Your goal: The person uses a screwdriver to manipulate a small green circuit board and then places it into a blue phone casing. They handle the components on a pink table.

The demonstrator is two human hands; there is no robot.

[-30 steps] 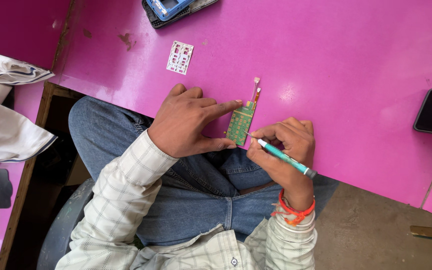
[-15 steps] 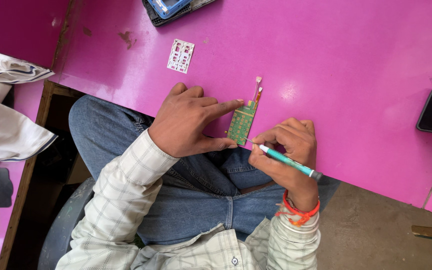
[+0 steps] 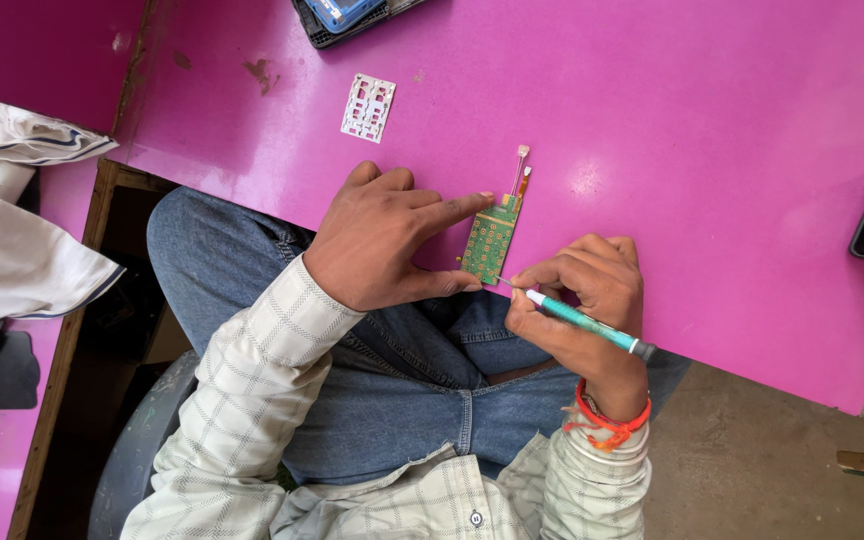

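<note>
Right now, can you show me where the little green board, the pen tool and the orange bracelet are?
green board (image 3: 489,243), head view, middle of its face.
pen tool (image 3: 584,322), head view, its teal barrel.
orange bracelet (image 3: 607,416), head view, band on the wrist.

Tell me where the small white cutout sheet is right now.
In the head view, the white cutout sheet lies flat on the pink table, up and left of the left hand and just below the dark tray at the top edge.
</note>
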